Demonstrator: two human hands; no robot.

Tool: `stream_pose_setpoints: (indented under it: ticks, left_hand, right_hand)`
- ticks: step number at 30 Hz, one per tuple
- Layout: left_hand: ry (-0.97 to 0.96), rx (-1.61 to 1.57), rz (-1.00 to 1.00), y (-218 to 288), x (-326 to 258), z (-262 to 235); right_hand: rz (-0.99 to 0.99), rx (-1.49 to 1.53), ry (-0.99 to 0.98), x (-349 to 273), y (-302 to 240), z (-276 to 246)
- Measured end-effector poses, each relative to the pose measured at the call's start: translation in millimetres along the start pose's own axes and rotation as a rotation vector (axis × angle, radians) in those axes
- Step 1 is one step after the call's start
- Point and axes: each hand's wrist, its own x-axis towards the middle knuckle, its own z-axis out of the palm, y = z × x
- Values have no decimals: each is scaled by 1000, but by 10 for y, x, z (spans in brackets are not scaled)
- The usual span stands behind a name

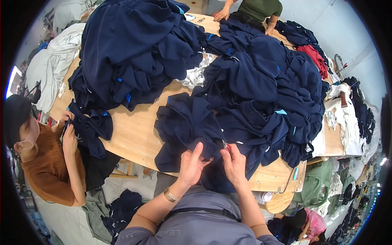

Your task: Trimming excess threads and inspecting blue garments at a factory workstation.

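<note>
My left hand (191, 167) is closed on the edge of a navy garment (185, 118), its thumb pressed on top of the cloth. The garment spreads over the near edge of the table and part of it hangs toward me. Just to the right, my right hand (234, 163) grips small metal thread snips (225, 144), their tips pointing away from me over the dark cloth. Whether the blades touch any fabric or thread is too small to tell.
A tall heap of navy garments (139, 53) stands on the wooden table (132, 132) at the back left, another navy heap (265, 77) at the right. White cloth (196, 75) lies between them. Co-workers sit left (53, 163) and stand opposite (259, 14). A round stool (277, 202) stands below.
</note>
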Motion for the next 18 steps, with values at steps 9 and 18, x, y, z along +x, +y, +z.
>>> stream_pose_setpoints:
  ticks: [9,18]
  left_hand:
    - [127,526,296,-78,-53,-231]
    - [180,755,435,63,-132,-144]
  right_hand:
    - [-137,-204,-213,24,-69,3]
    - [-239,-239,-209,51,-124,114]
